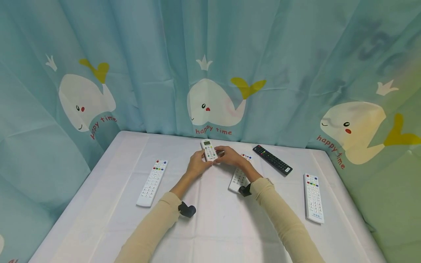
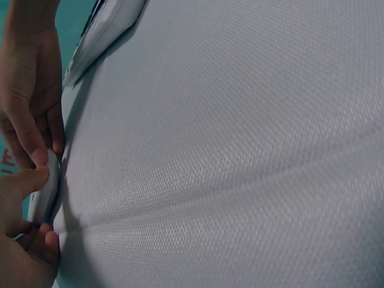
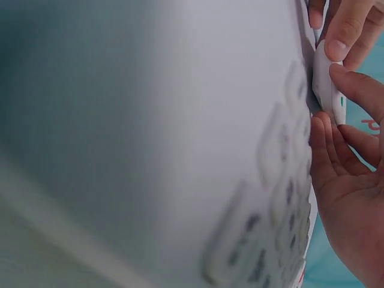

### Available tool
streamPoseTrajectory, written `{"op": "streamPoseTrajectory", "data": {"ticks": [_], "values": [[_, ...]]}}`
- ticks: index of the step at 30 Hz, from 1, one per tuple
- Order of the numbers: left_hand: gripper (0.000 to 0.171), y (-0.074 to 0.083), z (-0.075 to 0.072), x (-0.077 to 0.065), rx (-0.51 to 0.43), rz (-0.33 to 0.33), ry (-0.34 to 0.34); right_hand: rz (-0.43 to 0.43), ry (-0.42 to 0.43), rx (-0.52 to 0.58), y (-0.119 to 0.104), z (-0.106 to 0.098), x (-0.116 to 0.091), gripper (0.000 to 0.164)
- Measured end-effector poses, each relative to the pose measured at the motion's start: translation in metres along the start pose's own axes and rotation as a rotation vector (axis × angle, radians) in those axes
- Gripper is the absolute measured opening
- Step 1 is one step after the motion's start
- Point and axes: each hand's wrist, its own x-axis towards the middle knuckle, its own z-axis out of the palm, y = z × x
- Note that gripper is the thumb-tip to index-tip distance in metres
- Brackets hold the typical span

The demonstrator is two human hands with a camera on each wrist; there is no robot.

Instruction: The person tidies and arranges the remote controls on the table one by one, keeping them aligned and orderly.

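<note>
A small white remote control (image 1: 208, 148) with a grey display lies face up between both hands near the far side of the table. My left hand (image 1: 197, 163) holds its left side, thumb at the lower end. From the other side my right hand (image 1: 229, 156) grips it, fingers curved around the right edge. In the left wrist view, thumb and fingers pinch the remote control (image 2: 48, 189) close over the cloth. The right wrist view shows both thumbs near each other on its end (image 3: 324, 78). Under my right forearm lies a longer white remote control (image 1: 237, 179), partly hidden.
The table has a white cloth (image 1: 210, 226). A white remote control (image 1: 152, 184) lies at left, another (image 1: 314, 199) at right. A black remote control (image 1: 272, 159) sits at the back right. Blue curtains (image 1: 158, 73) with printed whales hang behind and beside the table.
</note>
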Motion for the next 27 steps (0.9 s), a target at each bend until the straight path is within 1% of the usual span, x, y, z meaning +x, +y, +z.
{"op": "streamPoseTrajectory", "data": {"ticks": [8,12,17,23,27], "values": [[0.062,0.0,-0.002,0.001,-0.021,-0.015,-0.022,-0.003,0.033,0.0,-0.003,0.003,-0.002,0.067],[0.065,-0.001,-0.004,0.001,-0.048,-0.016,-0.029,-0.004,0.05,0.001,-0.004,0.003,-0.003,0.069],[0.066,0.001,-0.008,0.0,-0.081,-0.026,-0.049,0.002,0.072,0.0,-0.006,0.005,-0.006,0.07],[0.068,0.001,-0.012,-0.004,-0.076,-0.044,-0.075,0.026,0.084,-0.006,-0.013,0.006,-0.013,0.071],[0.068,0.003,-0.015,-0.006,-0.068,-0.051,-0.085,0.024,0.097,0.003,-0.016,0.007,-0.017,0.07]]}}
